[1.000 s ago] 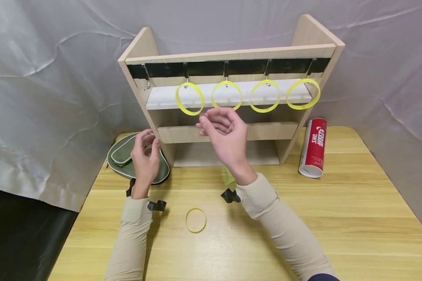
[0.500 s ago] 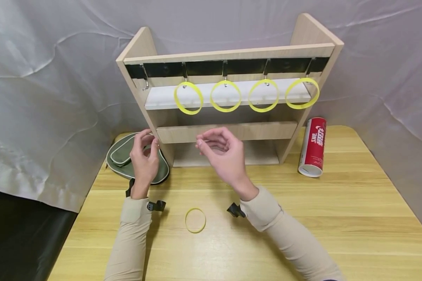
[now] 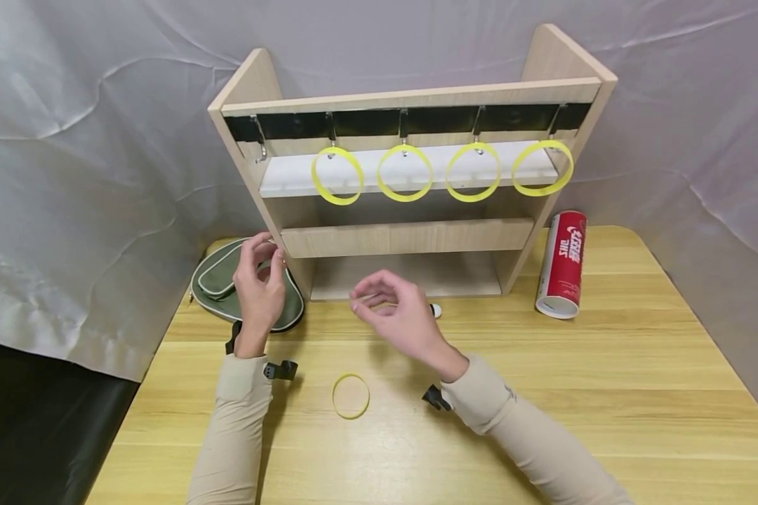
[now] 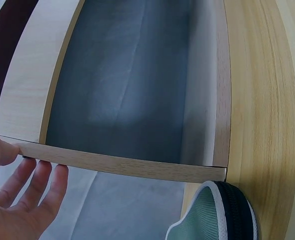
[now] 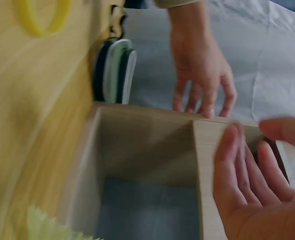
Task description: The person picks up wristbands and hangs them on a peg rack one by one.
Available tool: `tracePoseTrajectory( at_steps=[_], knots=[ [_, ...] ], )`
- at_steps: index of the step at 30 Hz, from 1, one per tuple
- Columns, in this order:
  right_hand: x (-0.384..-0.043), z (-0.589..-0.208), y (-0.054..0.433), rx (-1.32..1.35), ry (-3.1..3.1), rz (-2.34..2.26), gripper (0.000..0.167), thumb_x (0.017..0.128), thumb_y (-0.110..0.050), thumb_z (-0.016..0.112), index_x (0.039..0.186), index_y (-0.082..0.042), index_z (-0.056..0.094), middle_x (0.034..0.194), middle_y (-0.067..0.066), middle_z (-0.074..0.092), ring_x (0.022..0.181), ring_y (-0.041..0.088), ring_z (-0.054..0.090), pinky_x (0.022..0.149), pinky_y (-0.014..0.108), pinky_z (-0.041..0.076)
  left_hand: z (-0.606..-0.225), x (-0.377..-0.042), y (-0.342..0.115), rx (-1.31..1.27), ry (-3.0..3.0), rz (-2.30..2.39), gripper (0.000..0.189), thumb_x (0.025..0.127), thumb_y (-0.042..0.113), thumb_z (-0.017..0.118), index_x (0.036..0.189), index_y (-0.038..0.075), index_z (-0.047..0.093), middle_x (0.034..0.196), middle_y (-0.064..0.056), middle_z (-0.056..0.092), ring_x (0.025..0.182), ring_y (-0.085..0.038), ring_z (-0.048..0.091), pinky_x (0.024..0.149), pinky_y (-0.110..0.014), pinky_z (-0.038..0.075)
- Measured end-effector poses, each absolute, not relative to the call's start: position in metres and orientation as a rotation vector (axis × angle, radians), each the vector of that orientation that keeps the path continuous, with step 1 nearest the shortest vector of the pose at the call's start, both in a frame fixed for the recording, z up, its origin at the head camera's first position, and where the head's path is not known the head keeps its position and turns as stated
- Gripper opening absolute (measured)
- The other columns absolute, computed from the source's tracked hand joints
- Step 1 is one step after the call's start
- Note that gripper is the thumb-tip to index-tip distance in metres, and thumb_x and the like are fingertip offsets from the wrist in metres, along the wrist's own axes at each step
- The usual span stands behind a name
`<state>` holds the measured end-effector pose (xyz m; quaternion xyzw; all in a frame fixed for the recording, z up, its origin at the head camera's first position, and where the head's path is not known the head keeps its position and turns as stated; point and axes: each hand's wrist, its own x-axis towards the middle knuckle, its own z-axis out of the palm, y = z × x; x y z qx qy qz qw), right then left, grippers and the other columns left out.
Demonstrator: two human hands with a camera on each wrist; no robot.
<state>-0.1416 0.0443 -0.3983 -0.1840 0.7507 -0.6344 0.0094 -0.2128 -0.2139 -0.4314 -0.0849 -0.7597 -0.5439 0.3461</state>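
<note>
My left hand (image 3: pixel 262 291) grips the left side panel of a light wooden shelf (image 3: pixel 410 238); in the left wrist view thumb and fingers (image 4: pixel 52 192) lie on opposite sides of its edge. My right hand (image 3: pixel 401 319), fingers loosely bent and holding nothing, hovers before the shelf's lower part. Several yellow rings hang on the shelf's hooks, the leftmost ring (image 3: pixel 340 202) beside a bare hook (image 3: pixel 263 151) at the far left. Another yellow ring (image 3: pixel 351 417) lies flat on the table between my forearms.
Behind my left hand lies a green pouch (image 3: pixel 217 301) with white piping. A red can (image 3: pixel 565 263) stands right of the shelf. Partly hidden by my right hand is a small white round end (image 3: pixel 436 310); a pale yellow ribbed thing (image 5: pixel 42 227) shows in the right wrist view.
My right hand has come down and toward me from just under the hanging rings. The left hand keeps its place on the shelf, and the hanging rings stay on their hooks.
</note>
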Motion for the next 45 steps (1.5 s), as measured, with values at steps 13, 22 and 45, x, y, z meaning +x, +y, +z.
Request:
tracePoseTrajectory(
  at_steps=[13, 22, 45],
  knots=[
    [-0.132, -0.433, 0.044, -0.635, 2.415, -1.535, 0.011, 0.098, -0.008, 0.080, 0.108, -0.009, 0.076, 0.108, 0.004, 0.079, 0.092, 0.012, 0.075, 0.081, 0.021, 0.064, -0.434, -0.214, -0.213, -0.218, -1.969, -1.393, 0.029, 0.105, -0.001, 0.067, 0.134, -0.003, 0.065, 0.108, -0.027, 0.074, 0.090, -0.013, 0.065, 0.074, -0.007, 0.052],
    [-0.126, -0.451, 0.041, -0.698, 2.357, -1.442, 0.009, 0.098, -0.006, 0.080, 0.105, -0.008, 0.074, 0.100, 0.005, 0.080, 0.084, 0.011, 0.074, 0.077, 0.020, 0.062, -0.431, -0.214, -0.213, -0.222, -1.971, -1.380, 0.029, 0.106, 0.000, 0.067, 0.135, -0.003, 0.065, 0.108, -0.027, 0.074, 0.089, -0.010, 0.064, 0.074, -0.006, 0.051],
    [-0.123, -0.465, 0.041, -0.766, 2.388, -1.022, 0.008, 0.095, -0.009, 0.084, 0.099, -0.010, 0.077, 0.076, -0.007, 0.069, 0.070, 0.003, 0.061, 0.076, 0.023, 0.054, -0.430, -0.212, -0.213, -0.233, -1.967, -1.400, 0.028, 0.106, -0.001, 0.067, 0.134, -0.003, 0.066, 0.108, -0.026, 0.075, 0.090, -0.010, 0.065, 0.074, -0.008, 0.054]
  ],
)
